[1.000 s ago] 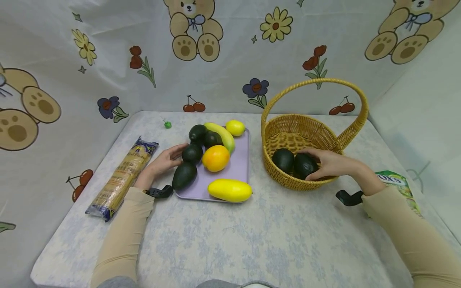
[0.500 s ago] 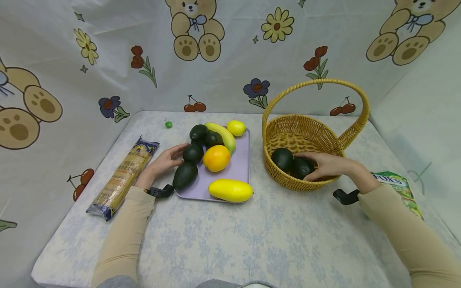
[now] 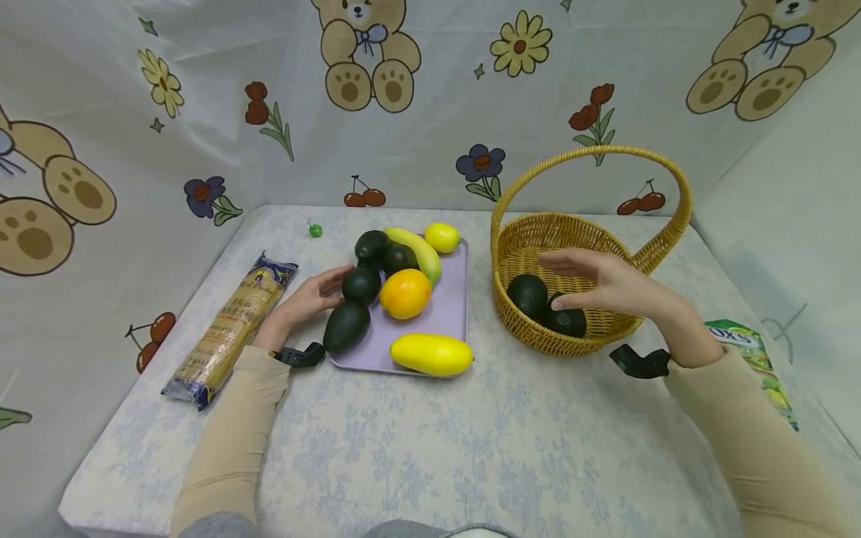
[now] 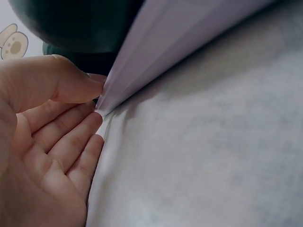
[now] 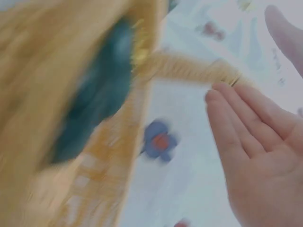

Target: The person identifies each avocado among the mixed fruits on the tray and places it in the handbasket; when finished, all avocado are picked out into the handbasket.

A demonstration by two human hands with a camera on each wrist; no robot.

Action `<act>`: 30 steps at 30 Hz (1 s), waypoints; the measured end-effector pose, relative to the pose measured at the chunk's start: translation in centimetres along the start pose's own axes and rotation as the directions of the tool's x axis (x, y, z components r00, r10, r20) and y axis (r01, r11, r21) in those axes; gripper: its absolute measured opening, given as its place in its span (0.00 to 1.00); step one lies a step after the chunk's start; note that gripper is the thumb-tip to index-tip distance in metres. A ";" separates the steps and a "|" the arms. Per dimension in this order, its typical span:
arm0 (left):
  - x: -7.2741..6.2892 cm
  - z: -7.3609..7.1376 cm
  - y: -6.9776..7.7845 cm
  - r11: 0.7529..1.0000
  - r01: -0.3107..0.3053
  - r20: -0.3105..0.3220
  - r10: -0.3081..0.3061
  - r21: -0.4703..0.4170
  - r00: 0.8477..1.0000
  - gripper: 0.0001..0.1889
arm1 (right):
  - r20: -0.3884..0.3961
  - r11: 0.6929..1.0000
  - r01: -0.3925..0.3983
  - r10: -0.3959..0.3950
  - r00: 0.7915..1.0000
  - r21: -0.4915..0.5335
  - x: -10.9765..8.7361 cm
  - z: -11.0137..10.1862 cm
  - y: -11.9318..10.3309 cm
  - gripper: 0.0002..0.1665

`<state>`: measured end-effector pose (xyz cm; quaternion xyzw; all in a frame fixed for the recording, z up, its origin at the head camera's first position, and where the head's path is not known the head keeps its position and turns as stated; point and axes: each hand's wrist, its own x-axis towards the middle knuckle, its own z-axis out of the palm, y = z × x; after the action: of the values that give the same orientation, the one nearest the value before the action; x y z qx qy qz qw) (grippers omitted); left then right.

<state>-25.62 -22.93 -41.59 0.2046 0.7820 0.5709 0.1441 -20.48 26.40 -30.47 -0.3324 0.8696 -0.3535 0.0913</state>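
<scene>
The wicker basket (image 3: 534, 338) contains two avocados (image 3: 528, 296), which lie side by side near its front wall, and its handle (image 3: 605, 149) rises above in one arch. On the lilac tray (image 3: 449, 306) there are eight fruits: four more avocados along the left side and at the back, one banana (image 3: 424, 255), one lemon (image 3: 442, 237), one round orange-yellow fruit (image 3: 406, 294) and one long yellow fruit (image 3: 432, 354). This last one lies across the front right corner and reaches a little over the edge.

The right hand (image 3: 613, 284) is above the basket and holds nothing; its fingers are straight, close to each other, with the thumb well apart. The left hand (image 3: 306, 302) is at the left edge of the tray, the fingers relaxed and the thumb by the tray's wall; if it touches an avocado, I cannot tell.

A strip of the counter (image 3: 430, 456) separates tray and basket, and a wide part of it extends in front of both. One packet of long pasta (image 3: 232, 329) lies to the left, one green packet (image 3: 756, 362) to the right.
</scene>
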 end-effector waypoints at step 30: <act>0.4 -0.8 -1.9 1.000 0.011 -0.020 -0.012 -0.026 1.000 0.33 | 0.340 0.940 0.293 -0.337 0.878 0.175 20.3 14.5 -10.0 0.41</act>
<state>-26.66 -23.90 -43.19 0.1925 0.7772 0.5820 0.1421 -25.09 0.00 -32.85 -0.5232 0.7492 -0.3466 0.2119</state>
